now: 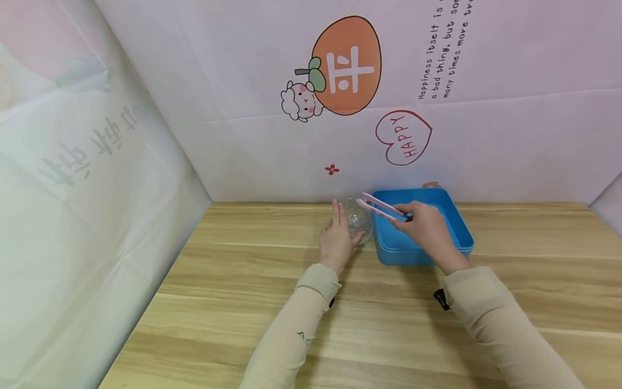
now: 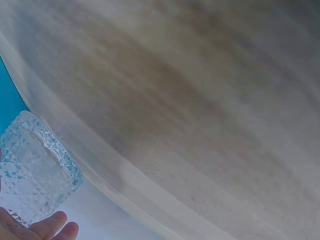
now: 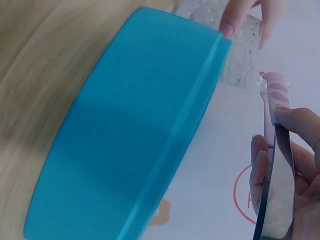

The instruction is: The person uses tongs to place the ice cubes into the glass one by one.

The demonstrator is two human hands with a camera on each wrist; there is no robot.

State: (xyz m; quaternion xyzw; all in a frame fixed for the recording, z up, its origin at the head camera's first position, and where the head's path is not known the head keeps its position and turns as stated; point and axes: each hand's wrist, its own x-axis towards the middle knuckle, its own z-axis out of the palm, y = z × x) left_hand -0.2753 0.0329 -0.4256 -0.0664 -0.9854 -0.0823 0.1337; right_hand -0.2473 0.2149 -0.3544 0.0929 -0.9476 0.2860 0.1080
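Observation:
A clear cut-glass cup (image 1: 358, 220) with a diamond pattern stands by the box's left side. Around it, my left hand (image 1: 337, 240) holds the cup between thumb and fingers; two fingers stretch along its far left side. In the left wrist view the faceted cup (image 2: 37, 172) appears beside the fingertips (image 2: 52, 225). My right hand (image 1: 427, 229) grips pink-tipped tongs (image 1: 384, 207) over the blue box (image 1: 423, 256), their tips above the cup. Near the tips, the right wrist view has a small clear thing (image 3: 262, 83), too small to identify.
The open blue box sits against the printed white backdrop (image 1: 262, 156) at the back of the wooden table (image 1: 389, 329). Another white sheet (image 1: 97, 216) hangs along the left side. The cup and the box are very close together.

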